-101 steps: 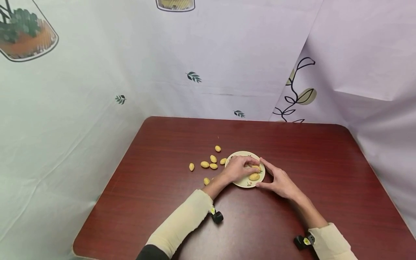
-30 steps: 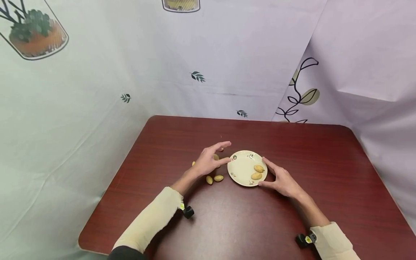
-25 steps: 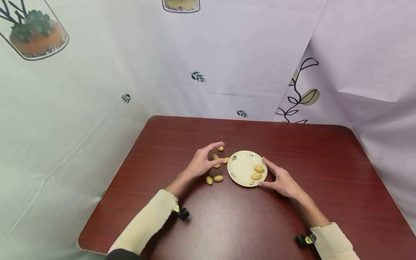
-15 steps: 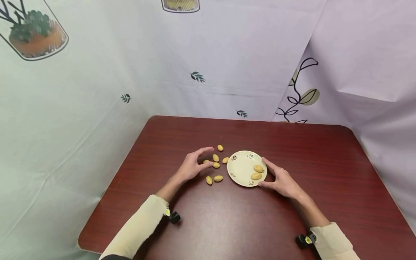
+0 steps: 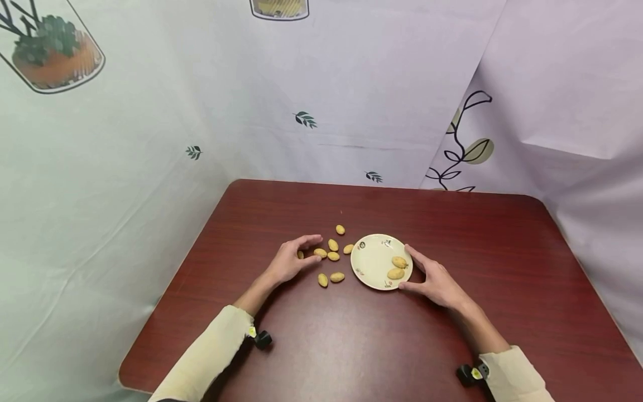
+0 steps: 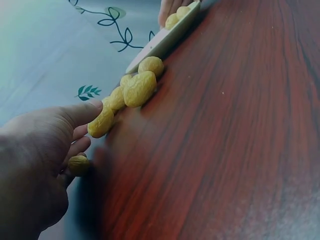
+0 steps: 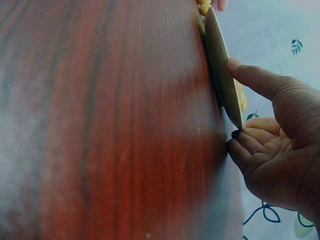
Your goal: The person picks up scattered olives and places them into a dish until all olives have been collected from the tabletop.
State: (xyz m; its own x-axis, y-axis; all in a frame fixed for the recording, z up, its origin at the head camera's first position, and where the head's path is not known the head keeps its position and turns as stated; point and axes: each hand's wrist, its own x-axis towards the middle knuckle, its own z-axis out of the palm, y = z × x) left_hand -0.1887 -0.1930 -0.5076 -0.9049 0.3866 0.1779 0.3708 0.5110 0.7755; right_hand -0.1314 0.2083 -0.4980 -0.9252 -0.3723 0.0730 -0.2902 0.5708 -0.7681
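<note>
In the head view my left hand (image 5: 290, 261) is low over several small yellow oval fruits with wrinkled skin. Its thumb and fingers are spread apart around one fruit (image 5: 320, 253), not closed on it. The left wrist view has the thumb tip beside a fruit (image 6: 101, 123), and another fruit (image 6: 78, 165) by the lower fingers. My right hand (image 5: 436, 283) holds the right rim of a round cream plate (image 5: 370, 265) between thumb and fingers. Two yellow fruits (image 5: 396, 273) lie on the plate's right side.
Loose yellow fruits lie left of the plate, among them one at the back (image 5: 340, 229) and one in front (image 5: 337, 277). The dark red wooden table (image 5: 382, 346) has a printed cloth (image 5: 351, 84) behind and beside it.
My left hand has gone from over the plate leftward to the loose fruits, its fingers coming lower around one. The right hand keeps its hold on the plate's rim.
</note>
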